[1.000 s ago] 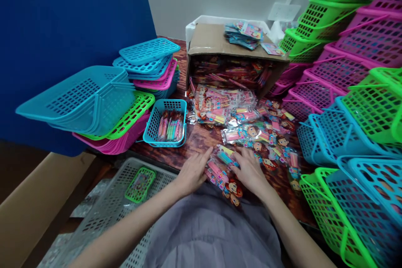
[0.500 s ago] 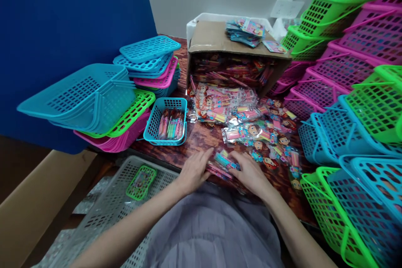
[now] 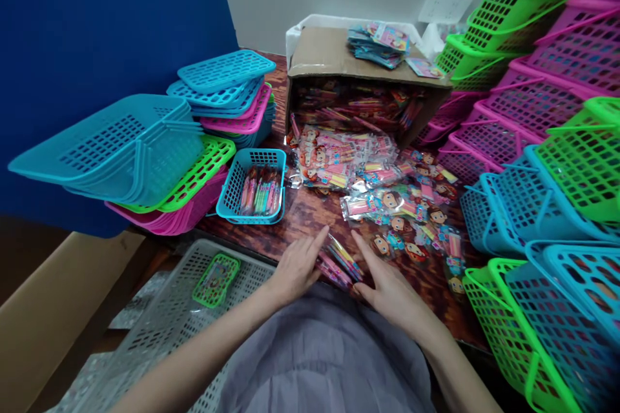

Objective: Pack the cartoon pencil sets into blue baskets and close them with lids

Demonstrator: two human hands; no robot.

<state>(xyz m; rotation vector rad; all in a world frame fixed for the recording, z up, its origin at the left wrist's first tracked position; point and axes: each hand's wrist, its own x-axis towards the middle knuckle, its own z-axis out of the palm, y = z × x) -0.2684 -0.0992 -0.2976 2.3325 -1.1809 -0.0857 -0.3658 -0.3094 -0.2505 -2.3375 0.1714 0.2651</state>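
Observation:
My left hand (image 3: 298, 264) and my right hand (image 3: 385, 284) press from either side on a small stack of cartoon-printed packets (image 3: 339, 259) standing on edge at the near rim of the wooden table (image 3: 310, 216). The fingers of both hands are straight and held together against the stack. Behind it lie several loose packets (image 3: 387, 203) spilled from a tipped cardboard box (image 3: 339, 61). A small blue basket (image 3: 256, 184) with packets inside sits to the left.
Stacked blue, green and pink baskets (image 3: 145, 155) fill the left. Tall basket stacks (image 3: 547, 110) line the right. A grey crate (image 3: 188, 310) with a small green basket (image 3: 216, 279) in it stands low at the near left. A blue panel rises behind.
The packets under my hands were lying flat and spread. Both hands have squeezed them together and turned them up on edge into a narrow stack.

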